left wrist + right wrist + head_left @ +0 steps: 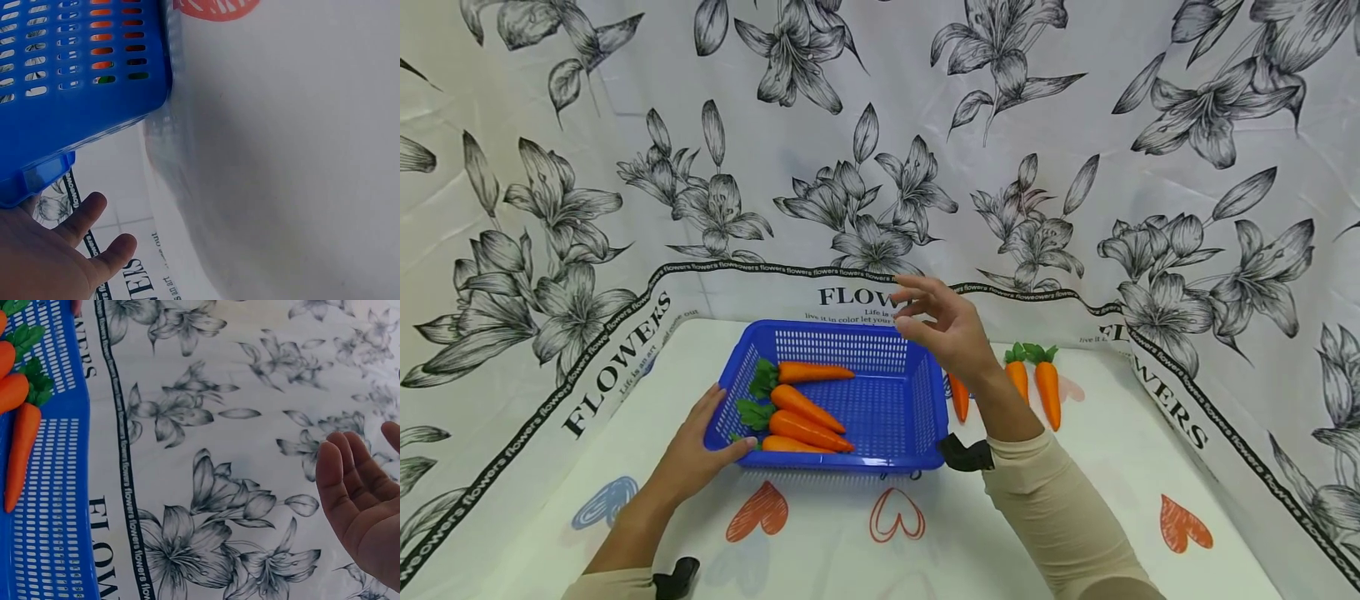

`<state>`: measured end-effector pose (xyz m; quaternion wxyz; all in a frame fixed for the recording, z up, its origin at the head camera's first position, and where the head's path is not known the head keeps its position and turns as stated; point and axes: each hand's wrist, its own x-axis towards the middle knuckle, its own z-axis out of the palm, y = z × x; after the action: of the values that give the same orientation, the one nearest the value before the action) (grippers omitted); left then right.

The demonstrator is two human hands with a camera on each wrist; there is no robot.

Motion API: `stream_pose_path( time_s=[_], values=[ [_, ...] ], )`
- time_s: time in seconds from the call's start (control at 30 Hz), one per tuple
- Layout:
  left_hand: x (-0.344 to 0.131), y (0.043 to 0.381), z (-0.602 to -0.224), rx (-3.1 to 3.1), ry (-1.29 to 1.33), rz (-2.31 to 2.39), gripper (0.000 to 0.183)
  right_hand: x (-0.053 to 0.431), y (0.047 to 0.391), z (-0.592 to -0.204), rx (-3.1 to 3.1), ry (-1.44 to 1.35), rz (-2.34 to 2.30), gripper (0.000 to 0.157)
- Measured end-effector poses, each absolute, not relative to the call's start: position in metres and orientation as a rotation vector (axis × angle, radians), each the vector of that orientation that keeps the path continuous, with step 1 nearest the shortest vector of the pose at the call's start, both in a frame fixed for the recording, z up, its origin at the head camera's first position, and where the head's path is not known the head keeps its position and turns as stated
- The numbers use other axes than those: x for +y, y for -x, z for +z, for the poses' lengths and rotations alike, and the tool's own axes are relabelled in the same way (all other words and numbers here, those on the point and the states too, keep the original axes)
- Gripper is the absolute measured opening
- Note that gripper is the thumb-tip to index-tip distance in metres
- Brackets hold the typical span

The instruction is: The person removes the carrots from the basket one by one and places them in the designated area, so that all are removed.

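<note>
A blue plastic basket [880,462] with slotted walls stands on the table. Several orange carrots [805,427] with green leafy tops lie in its left half, tops toward the left wall. My left hand [696,446] holds the basket's near left corner, thumb over the rim and fingers along the outside; two fingers [119,253] extend free below the rim in the left wrist view. Above the basket's right side, my right hand [947,329] is raised with loosely bent fingers and nothing in them. In the right wrist view its fingers [337,472] are apart from the basket.
To the right of the basket, three more carrots [1047,393] lie on the white table [1112,500], one partly hidden by the right forearm. A flower-printed curtain [880,200] rises behind and at both sides. Printed hearts [760,510] mark the tabletop.
</note>
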<state>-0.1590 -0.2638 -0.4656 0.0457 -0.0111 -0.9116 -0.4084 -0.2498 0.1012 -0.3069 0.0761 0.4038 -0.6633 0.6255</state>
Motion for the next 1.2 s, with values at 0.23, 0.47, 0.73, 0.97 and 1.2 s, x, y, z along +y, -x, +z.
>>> stream_pose_path(
  time_s=[0.23, 0.47, 0.73, 0.97, 1.2],
  values=[
    [-0.264, 0.158, -0.465, -2.779, 0.044, -1.248, 0.100, 0.087, 0.258, -0.314, -2.073, -1.249, 1.847, 0.051],
    [-0.263, 0.159, -0.465, -2.778, 0.038, -1.262, 0.099, 0.074, 0.269, -0.322, -2.165, -1.299, 1.848, 0.054],
    [-0.263, 0.159, -0.467, -2.789, 0.029, -1.258, 0.099, 0.060, 0.267, -0.317, -2.260, -1.309, 1.823, 0.052],
    [-0.264, 0.159, -0.465, -2.771, 0.038, -1.261, 0.099, 0.046, 0.275, -0.321, -2.358, -1.307, 1.767, 0.052],
    [-0.264, 0.158, -0.466, -2.770, 0.036, -1.271, 0.099, 0.034, 0.311, -0.356, -2.491, -1.292, 1.692, 0.054]
  ],
)
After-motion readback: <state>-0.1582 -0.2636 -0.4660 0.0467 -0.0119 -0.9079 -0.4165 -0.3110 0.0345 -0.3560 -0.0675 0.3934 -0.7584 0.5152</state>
